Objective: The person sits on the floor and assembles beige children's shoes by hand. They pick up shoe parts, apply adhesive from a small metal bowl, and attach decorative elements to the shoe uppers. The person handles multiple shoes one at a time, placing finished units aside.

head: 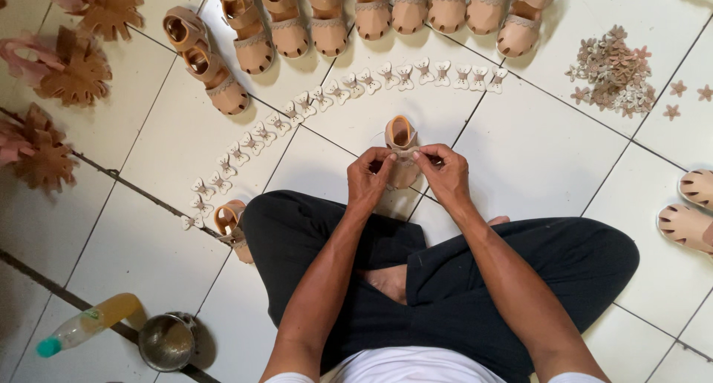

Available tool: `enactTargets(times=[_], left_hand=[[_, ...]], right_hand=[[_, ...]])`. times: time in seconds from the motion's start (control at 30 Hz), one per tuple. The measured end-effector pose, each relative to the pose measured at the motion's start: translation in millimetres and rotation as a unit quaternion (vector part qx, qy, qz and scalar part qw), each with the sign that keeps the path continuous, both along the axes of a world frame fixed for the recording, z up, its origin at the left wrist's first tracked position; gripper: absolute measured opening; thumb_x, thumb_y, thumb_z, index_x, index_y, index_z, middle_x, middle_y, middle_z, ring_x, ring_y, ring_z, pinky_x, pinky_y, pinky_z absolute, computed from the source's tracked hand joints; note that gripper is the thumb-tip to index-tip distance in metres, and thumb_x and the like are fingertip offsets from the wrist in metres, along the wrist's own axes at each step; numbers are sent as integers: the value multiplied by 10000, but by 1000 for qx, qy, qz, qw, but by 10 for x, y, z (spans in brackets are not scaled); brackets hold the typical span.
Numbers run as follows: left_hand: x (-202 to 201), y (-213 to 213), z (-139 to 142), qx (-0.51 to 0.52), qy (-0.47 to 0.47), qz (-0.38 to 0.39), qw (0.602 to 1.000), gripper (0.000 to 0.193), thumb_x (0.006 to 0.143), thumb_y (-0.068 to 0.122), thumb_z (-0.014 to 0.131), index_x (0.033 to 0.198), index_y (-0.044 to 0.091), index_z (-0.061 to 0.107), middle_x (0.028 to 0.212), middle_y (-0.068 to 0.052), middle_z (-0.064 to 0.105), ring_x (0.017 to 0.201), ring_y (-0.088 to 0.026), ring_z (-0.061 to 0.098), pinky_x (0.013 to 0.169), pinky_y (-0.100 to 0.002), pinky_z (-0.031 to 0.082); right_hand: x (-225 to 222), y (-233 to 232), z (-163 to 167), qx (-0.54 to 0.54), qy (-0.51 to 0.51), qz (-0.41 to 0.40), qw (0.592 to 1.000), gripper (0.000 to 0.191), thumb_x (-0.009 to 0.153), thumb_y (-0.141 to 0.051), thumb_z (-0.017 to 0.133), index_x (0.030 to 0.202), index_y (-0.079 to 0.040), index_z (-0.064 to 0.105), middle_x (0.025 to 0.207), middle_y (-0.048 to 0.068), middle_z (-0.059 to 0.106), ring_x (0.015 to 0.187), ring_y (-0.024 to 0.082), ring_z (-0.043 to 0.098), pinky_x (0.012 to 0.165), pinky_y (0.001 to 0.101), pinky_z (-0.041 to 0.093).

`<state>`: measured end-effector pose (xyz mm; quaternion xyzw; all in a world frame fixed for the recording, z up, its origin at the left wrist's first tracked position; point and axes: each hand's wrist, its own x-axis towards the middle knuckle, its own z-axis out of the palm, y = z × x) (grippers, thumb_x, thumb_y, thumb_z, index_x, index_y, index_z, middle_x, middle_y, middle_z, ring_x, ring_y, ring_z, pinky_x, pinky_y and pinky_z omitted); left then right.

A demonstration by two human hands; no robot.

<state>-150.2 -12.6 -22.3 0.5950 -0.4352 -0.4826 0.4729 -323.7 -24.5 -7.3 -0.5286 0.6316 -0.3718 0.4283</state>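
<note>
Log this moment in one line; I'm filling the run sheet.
left hand: pinching sandal | right hand: pinching sandal | nearby: bow pieces arced on floor

Bows (327,97) arc before the sandal (402,149), sandal row (371,15) behind.

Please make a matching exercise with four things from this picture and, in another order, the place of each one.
Things:
1. plastic bottle
2. pile of small flower pieces
3. metal cup
4. small sandal

Places:
A. top right, on the tiles
B. between the left hand and right hand
C. bottom left, lying on its side
D. just right of the bottle

Pairs: 1-C, 2-A, 3-D, 4-B
</note>
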Motion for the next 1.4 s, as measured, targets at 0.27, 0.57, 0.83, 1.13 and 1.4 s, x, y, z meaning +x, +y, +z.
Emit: enactTargets(times=[0.27, 0.57, 0.83, 1.13, 1.4], left_hand=[[7, -5, 39, 5, -19, 2, 1000, 148, 935, 156, 753, 986, 18, 753, 824, -34, 759, 703, -69, 659, 639, -236, 540], [6, -10, 8, 8, -12, 10, 1000, 155, 935, 163, 754, 988, 18, 750, 830, -33, 763, 707, -65, 653, 649, -232, 536], [-12, -40, 34, 35, 0, 18, 999, 152, 937, 158, 756, 977, 12, 751, 805, -25, 750, 680, -59, 618, 618, -230, 514], [31, -32, -151, 65, 47, 40, 996, 249, 1019, 252, 632, 1092, 22, 694, 935, -35, 718, 793, -80, 610, 705, -238, 506], [80, 4, -82, 132, 257, 60, 955, 380, 1076, 329, 586, 1244, -10, 619, 1040, -130, 659, 924, -204, 640, 808, -349, 554]], right_hand=[[2, -27, -78, -2, -18, -8, 1000, 206, 935, -180, 780, 1026, 4, 763, 844, 39, 752, 737, 66, 648, 667, 229, 541], [9, -35, -96, 8, -6, -7, 1000, 206, 935, -188, 783, 1016, 0, 765, 815, 30, 739, 718, 66, 630, 650, 228, 526], [15, -50, -130, 2, -16, -3, 1000, 200, 944, -188, 783, 1016, -3, 763, 824, 22, 738, 715, 57, 617, 656, 221, 523], [-52, 46, -246, 54, 74, 38, 995, 515, 875, -259, 873, 1221, 59, 661, 1126, 152, 660, 913, 178, 638, 734, 257, 537], [16, 157, 222, 229, -224, -16, 947, 747, 831, -230, 798, 1393, 88, 422, 1079, 166, 702, 965, 206, 694, 749, 314, 597]])
